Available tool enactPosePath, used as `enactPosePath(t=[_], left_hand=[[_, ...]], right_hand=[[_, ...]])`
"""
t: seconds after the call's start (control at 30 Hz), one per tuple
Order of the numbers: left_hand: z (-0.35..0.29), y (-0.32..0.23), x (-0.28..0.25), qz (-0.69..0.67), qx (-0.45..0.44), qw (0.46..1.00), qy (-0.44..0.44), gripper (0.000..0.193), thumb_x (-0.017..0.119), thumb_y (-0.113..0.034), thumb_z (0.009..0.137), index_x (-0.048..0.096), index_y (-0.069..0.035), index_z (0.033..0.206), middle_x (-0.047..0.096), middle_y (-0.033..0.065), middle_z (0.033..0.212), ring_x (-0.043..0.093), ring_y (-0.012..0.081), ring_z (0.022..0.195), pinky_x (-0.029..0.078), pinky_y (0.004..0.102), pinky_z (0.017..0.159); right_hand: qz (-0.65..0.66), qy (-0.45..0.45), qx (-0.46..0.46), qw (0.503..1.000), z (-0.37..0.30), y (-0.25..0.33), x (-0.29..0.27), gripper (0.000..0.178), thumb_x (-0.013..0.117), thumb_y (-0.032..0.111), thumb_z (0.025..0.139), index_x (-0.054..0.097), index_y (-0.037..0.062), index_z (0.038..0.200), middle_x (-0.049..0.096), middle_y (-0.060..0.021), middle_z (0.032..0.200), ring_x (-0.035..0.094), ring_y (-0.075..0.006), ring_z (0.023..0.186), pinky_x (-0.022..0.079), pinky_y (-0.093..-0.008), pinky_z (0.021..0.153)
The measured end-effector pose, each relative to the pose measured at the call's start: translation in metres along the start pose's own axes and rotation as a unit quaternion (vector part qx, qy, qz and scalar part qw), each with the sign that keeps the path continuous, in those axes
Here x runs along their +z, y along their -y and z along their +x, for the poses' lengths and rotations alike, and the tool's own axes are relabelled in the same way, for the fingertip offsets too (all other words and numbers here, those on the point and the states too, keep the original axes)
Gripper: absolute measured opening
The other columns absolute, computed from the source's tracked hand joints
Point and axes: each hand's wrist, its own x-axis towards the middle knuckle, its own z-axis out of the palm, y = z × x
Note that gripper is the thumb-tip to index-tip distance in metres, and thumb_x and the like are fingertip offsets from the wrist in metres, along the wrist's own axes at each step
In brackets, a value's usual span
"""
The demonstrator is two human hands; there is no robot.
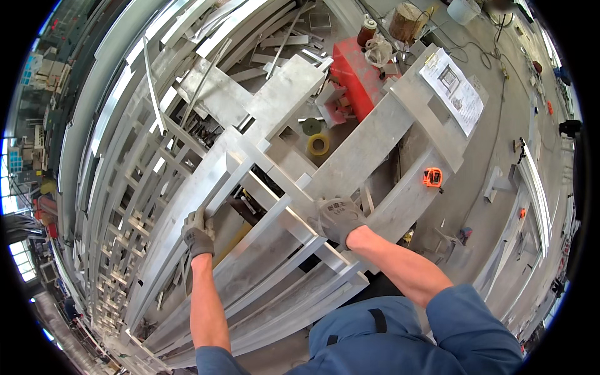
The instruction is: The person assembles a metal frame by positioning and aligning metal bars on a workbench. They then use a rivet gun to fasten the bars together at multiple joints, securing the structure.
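Observation:
Grey work gloves cover both my hands. My left hand [199, 234] is closed on the edge of a long silver metal frame [262, 232], which lies slanting across the metal bench in front of me. My right hand [339, 219] grips the same frame near its right end, by a crosspiece; some of its fingertips are hidden. Dark gaps show between the frame's parallel bars. Beyond my right hand, an orange tape measure [432, 177] lies on a flat metal beam [406, 190].
A paper drawing [454, 87] rests on the bench's far right corner. Tape rolls [318, 144] lie between beams, near a red metal box [357, 78]. Stacked metal profiles [115, 150] fill the left. Offcuts [281, 44] are heaped at the back. Cables [484, 56] cross the floor.

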Motion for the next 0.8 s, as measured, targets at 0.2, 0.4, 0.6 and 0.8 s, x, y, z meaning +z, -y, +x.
enactPosePath(t=[0.2, 0.4, 0.6, 0.8], left_hand=[[0.003, 0.001, 0.016, -0.003, 0.014, 1.000, -0.021, 0.044, 0.070, -0.021, 0.084, 0.067, -0.017, 0.128, 0.070, 0.0154, 0.117, 0.066, 0.0384, 0.106, 0.055, 0.0497, 0.089], [-0.002, 0.016, 0.037, -0.025, 0.020, 0.997, -0.076, 0.040, 0.069, -0.023, 0.089, 0.069, -0.017, 0.128, 0.071, 0.0166, 0.115, 0.066, 0.0406, 0.107, 0.055, 0.0501, 0.092], [0.001, 0.003, 0.022, -0.022, 0.016, 0.999, -0.021, 0.040, 0.070, -0.021, 0.089, 0.070, -0.016, 0.128, 0.070, 0.0151, 0.120, 0.066, 0.0387, 0.109, 0.054, 0.0482, 0.093], [-0.008, 0.016, 0.038, -0.070, 0.016, 0.996, -0.045, 0.046, 0.071, -0.021, 0.088, 0.068, -0.016, 0.133, 0.071, 0.0145, 0.123, 0.066, 0.0382, 0.111, 0.053, 0.0474, 0.096]], right_hand=[[0.010, -0.071, -0.001, 0.997, 0.004, 0.000, 0.024, 0.032, 0.062, 0.036, 0.098, 0.069, 0.0039, 0.096, 0.075, -0.0182, 0.099, 0.073, -0.0363, 0.088, 0.054, -0.0479, 0.078], [-0.053, -0.096, -0.057, 0.992, 0.009, 0.001, 0.018, 0.030, 0.063, 0.034, 0.097, 0.072, 0.0053, 0.097, 0.074, -0.0151, 0.089, 0.072, -0.0353, 0.086, 0.053, -0.0469, 0.079], [-0.079, 0.059, -0.056, 0.994, 0.008, 0.011, -0.003, 0.028, 0.063, 0.032, 0.096, 0.074, 0.0063, 0.093, 0.074, -0.0132, 0.093, 0.073, -0.0348, 0.089, 0.053, -0.0460, 0.080], [-0.035, 0.024, 0.003, 0.999, 0.004, 0.018, 0.020, 0.041, 0.064, 0.044, 0.093, 0.072, 0.0037, 0.100, 0.076, -0.0178, 0.101, 0.073, -0.0358, 0.096, 0.048, -0.0453, 0.098]])
